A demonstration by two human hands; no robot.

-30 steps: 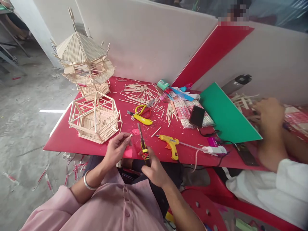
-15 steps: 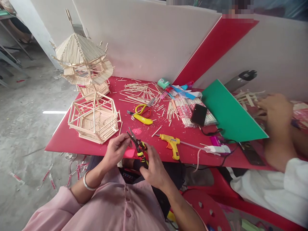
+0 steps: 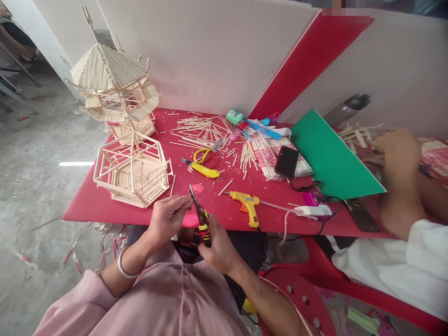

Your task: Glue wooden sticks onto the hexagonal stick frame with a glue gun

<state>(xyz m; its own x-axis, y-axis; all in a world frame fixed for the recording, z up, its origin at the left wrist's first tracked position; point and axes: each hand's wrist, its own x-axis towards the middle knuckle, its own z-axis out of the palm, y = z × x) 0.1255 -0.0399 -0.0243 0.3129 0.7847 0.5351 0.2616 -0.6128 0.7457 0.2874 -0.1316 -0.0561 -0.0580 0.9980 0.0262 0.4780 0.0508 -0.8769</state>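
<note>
My right hand [image 3: 220, 245] is wrapped round the black and yellow handles of long-nose pliers [image 3: 200, 212], whose jaws point up and away from me. My left hand [image 3: 170, 214] is closed in a pinch, its fingertips beside the plier jaws; what it pinches is too small to make out. Just beyond my left hand stands an open six-sided frame of thin wooden sticks [image 3: 133, 186]. Behind that rises a tiered stick model [image 3: 108, 70] with a pointed roof. A yellow utility knife [image 3: 205, 170] lies on the red table [image 3: 80, 205], beside yellow-and-red-handled scissors [image 3: 210, 156].
A yellow glue gun [image 3: 248, 205] lies right of my hands, its cord trailing. Loose sticks [image 3: 199, 130], packed sticks [image 3: 268, 156], a black phone [image 3: 287, 162] and a green board [image 3: 336, 158] lie farther back. A co-worker's hand [image 3: 399, 154] is at the right.
The plier jaws, spread before, are now together. My left fingers have straightened somewhat beside them. The whole view has shifted slightly.
</note>
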